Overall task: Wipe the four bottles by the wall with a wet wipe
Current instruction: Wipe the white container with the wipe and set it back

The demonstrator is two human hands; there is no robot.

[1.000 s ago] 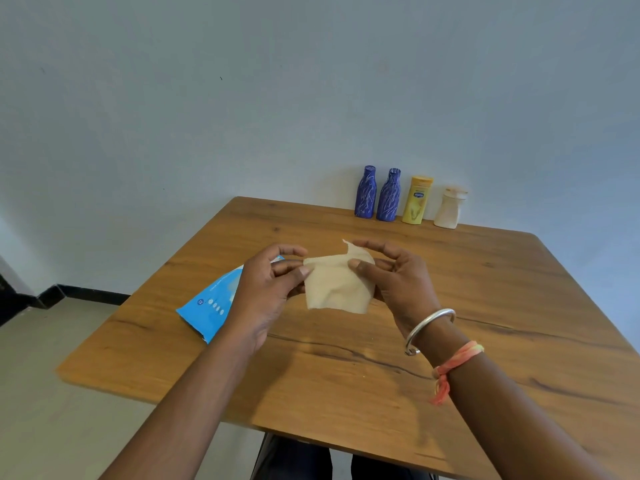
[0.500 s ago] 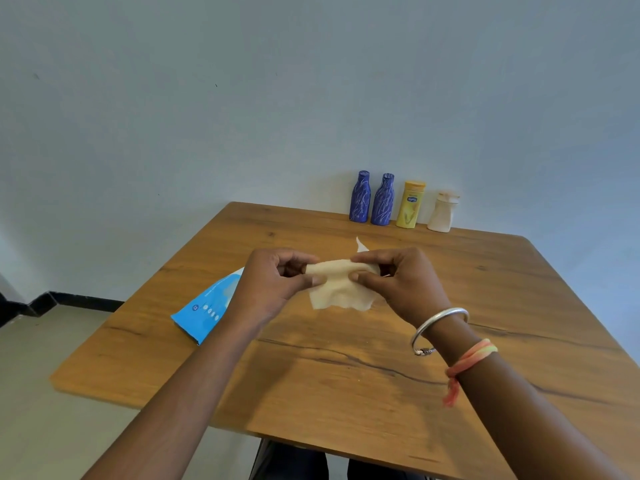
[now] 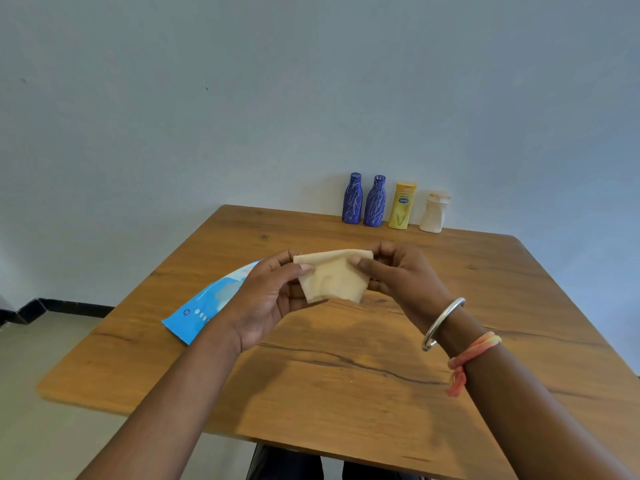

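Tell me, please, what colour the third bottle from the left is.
The third bottle is yellow; the head view shows it.

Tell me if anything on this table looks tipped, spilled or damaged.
Nothing stands out. The four bottles stand upright in a row by the wall, the wipe pack lies flat, and the left hand and right hand pinch the wet wipe.

White-streaked deep-blue bottle beside a matching blue bottle, a yellow bottle with blue label, and a cream bottle. Beige wipe; sky-blue, white-dotted packet; brown, dark-grained tabletop; pale blue-grey wall.
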